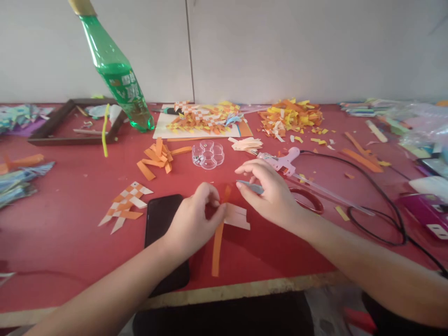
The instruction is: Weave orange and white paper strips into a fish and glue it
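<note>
My left hand (196, 210) is closed in a pinch on an orange paper strip (217, 249), which hangs down toward the table edge. Pale paper strips (238, 216) stick out to the right from the same pinch. My right hand (268, 189) hovers just right of them, thumb and fingers apart. A grey blade (252, 186) shows in the gap between them, and red-handled scissors (310, 200) extend behind the wrist; whether the hand touches them I cannot tell. A black phone (163, 217) lies under my left forearm. Left of it rests a woven orange-and-white paper fish (128, 203).
A green bottle (119, 79) stands beside a dark frame (45, 130). Behind my hands are orange strips (161, 156), a clear compartment tray (209, 155), woven pieces (206, 119) and paper scraps (290, 116). A pink glue gun (285, 162) trails a black cord (371, 186) rightward.
</note>
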### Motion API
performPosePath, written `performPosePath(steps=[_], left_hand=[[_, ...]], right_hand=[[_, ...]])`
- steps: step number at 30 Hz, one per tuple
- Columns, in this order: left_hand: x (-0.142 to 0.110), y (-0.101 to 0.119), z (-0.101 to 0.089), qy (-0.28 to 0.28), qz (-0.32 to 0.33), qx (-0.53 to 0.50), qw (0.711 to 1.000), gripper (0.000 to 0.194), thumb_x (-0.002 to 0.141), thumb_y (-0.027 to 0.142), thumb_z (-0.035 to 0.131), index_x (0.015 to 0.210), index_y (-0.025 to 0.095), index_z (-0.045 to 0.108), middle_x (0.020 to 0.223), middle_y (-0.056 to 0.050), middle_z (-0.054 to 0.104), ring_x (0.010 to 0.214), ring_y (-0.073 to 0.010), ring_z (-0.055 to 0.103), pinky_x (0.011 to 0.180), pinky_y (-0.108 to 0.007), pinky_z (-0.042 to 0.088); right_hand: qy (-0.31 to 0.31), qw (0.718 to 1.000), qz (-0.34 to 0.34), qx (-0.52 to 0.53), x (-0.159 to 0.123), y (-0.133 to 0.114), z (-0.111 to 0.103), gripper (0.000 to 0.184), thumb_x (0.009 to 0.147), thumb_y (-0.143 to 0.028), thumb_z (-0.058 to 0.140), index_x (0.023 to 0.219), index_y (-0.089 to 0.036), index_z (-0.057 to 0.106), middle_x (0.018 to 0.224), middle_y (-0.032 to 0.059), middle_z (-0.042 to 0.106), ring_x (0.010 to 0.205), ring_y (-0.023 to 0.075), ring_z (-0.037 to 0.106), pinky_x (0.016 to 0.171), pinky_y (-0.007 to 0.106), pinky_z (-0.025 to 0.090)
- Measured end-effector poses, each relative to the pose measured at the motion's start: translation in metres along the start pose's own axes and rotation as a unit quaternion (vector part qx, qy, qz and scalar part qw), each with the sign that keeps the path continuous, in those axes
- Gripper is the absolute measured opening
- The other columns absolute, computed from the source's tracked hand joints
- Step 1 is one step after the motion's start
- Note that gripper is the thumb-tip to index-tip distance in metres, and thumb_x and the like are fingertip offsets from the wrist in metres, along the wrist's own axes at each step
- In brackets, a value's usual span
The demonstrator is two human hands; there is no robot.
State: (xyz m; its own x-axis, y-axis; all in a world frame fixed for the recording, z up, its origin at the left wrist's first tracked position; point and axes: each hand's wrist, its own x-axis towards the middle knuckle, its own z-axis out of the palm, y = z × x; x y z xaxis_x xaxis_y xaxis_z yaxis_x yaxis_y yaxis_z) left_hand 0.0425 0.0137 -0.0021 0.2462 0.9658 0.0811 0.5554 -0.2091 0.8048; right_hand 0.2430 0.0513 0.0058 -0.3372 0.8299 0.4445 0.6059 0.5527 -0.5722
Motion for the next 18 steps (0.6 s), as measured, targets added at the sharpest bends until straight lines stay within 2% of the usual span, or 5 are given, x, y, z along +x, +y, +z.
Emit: performPosePath(steps=[2, 5, 11, 15, 18], left_hand=[[-0.001, 0.000, 0.000, -0.020, 0.053, 0.044, 0.997, 0.012, 0.080, 0.014, 0.055, 0.082, 0.022, 0.047, 0.074, 0.002, 0.061, 0.066, -0.0138, 0.060, 0.061, -0.025, 0.045], [-0.001, -0.001, 0.001, -0.032, 0.081, 0.051, 0.995, 0.011, 0.078, 0.012, 0.054, 0.083, 0.022, 0.052, 0.071, 0.002, 0.061, 0.067, -0.0151, 0.060, 0.062, -0.025, 0.046], [0.003, -0.007, 0.000, -0.009, 0.094, 0.048, 0.994, 0.016, 0.087, 0.013, 0.051, 0.092, 0.021, 0.064, 0.086, -0.003, 0.071, 0.074, -0.0165, 0.065, 0.067, -0.026, 0.049], [0.005, -0.008, -0.002, 0.011, 0.087, 0.056, 0.995, 0.018, 0.090, 0.016, 0.053, 0.096, 0.018, 0.070, 0.085, -0.005, 0.073, 0.074, -0.0181, 0.067, 0.069, -0.028, 0.053], [0.006, -0.007, -0.002, 0.018, 0.082, 0.072, 0.994, 0.021, 0.091, 0.017, 0.052, 0.100, 0.017, 0.071, 0.084, -0.006, 0.073, 0.072, -0.0185, 0.067, 0.067, -0.029, 0.054]], right_hand=[[-0.020, 0.997, -0.060, -0.043, 0.020, -0.002, -0.001, 0.013, 0.088, -0.015, 0.053, 0.097, -0.022, 0.060, 0.098, 0.0059, 0.065, 0.095, 0.0208, 0.060, 0.086, 0.037, 0.046], [-0.093, 0.982, -0.114, -0.121, 0.060, -0.006, 0.008, 0.015, 0.092, -0.016, 0.049, 0.091, -0.020, 0.062, 0.089, 0.0044, 0.069, 0.089, 0.0202, 0.058, 0.086, 0.036, 0.043], [-0.200, 0.950, -0.161, -0.181, 0.142, -0.011, 0.069, 0.017, 0.088, -0.010, 0.054, 0.099, -0.015, 0.066, 0.098, 0.0094, 0.069, 0.098, 0.0225, 0.058, 0.078, 0.032, 0.040], [-0.261, 0.925, -0.155, -0.227, 0.166, -0.018, 0.101, 0.017, 0.081, 0.000, 0.054, 0.083, -0.010, 0.067, 0.090, 0.0152, 0.069, 0.089, 0.0261, 0.063, 0.071, 0.034, 0.039], [-0.270, 0.922, -0.148, -0.235, 0.172, -0.024, 0.108, 0.027, 0.083, 0.005, 0.044, 0.080, -0.008, 0.067, 0.088, 0.0170, 0.069, 0.088, 0.0261, 0.064, 0.070, 0.034, 0.039]])
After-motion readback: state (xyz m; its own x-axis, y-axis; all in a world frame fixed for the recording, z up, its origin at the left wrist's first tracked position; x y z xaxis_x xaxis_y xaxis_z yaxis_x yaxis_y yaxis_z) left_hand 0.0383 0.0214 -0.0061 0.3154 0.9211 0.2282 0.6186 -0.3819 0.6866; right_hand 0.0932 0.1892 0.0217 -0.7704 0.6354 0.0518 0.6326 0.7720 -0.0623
